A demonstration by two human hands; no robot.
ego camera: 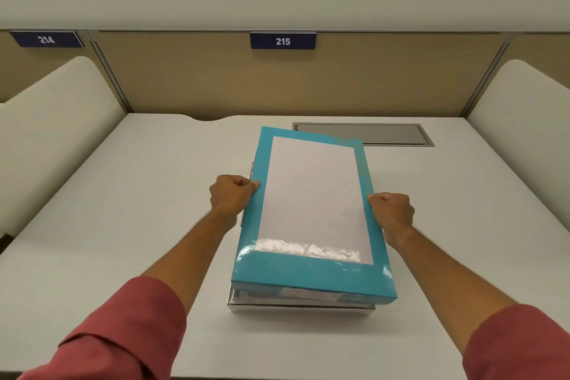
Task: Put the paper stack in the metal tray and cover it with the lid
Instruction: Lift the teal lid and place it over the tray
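Note:
A teal lid with a clear window sits slightly skewed over a shiny metal tray, whose front wall shows below the lid's near edge. White paper is visible through the window. My left hand grips the lid's left edge, thumb on top. My right hand grips the right edge the same way. The lid's near edge hovers a little above the tray rim, and most of the tray is hidden under it.
The tray stands mid-desk on a white desk. A grey cable hatch lies flush at the back right. Tan partition panels and rounded white side dividers enclose the desk.

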